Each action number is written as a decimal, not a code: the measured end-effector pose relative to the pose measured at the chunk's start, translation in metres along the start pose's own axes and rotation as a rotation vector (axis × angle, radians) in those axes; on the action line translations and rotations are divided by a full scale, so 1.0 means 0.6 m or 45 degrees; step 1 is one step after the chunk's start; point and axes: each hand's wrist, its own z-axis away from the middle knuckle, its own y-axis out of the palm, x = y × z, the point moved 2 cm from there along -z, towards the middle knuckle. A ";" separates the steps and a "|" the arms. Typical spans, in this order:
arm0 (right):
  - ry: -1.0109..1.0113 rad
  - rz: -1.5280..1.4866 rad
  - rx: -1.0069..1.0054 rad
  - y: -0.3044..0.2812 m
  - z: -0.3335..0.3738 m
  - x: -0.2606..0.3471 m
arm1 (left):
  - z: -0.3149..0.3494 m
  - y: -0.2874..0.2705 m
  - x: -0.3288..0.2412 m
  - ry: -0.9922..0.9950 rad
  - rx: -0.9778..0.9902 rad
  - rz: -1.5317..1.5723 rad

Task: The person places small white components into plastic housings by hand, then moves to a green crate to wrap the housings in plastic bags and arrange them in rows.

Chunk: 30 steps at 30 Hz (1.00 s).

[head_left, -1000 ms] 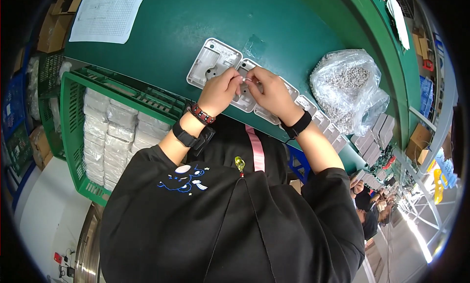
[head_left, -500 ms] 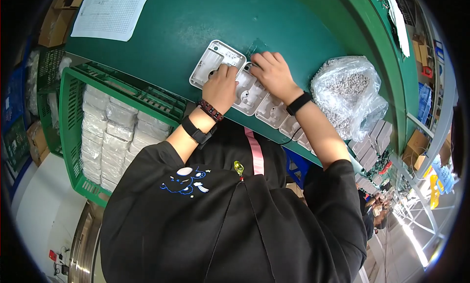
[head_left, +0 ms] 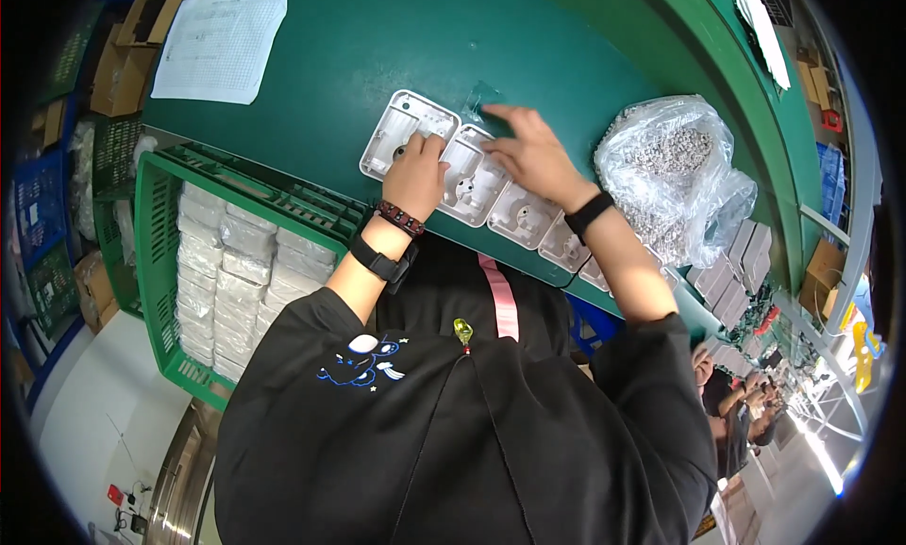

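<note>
A row of open white plastic housings lies along the near edge of the green bench. My left hand (head_left: 415,177) is closed on the leftmost housing (head_left: 382,134), its fingers curled down inside and its thumb near the right wall. Beside the fingertips shows a small dark round part (head_left: 399,152); anything under them is hidden. Over the top of the second housing (head_left: 469,188) hovers my right hand (head_left: 540,160), fingers apart, index finger stretched out to the left, nothing visible in it. Small round metal parts sit in the second and third housing (head_left: 519,226).
A clear bag (head_left: 675,167) of small metal pieces stands right of my right forearm, with grey-white cases (head_left: 731,276) beyond it. At left is a green crate (head_left: 156,262) of wrapped blocks. A gridded paper sheet (head_left: 219,45) lies at the far left. People sit farther right.
My right hand has drawn back a little from the housings, and its bent fingers have spread. The left hand stays at the leftmost housing. The whole view has shifted slightly.
</note>
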 end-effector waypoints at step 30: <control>1.523 -0.286 -0.966 -0.203 0.599 -0.398 | 0.024 0.100 -0.297 0.142 0.121 0.155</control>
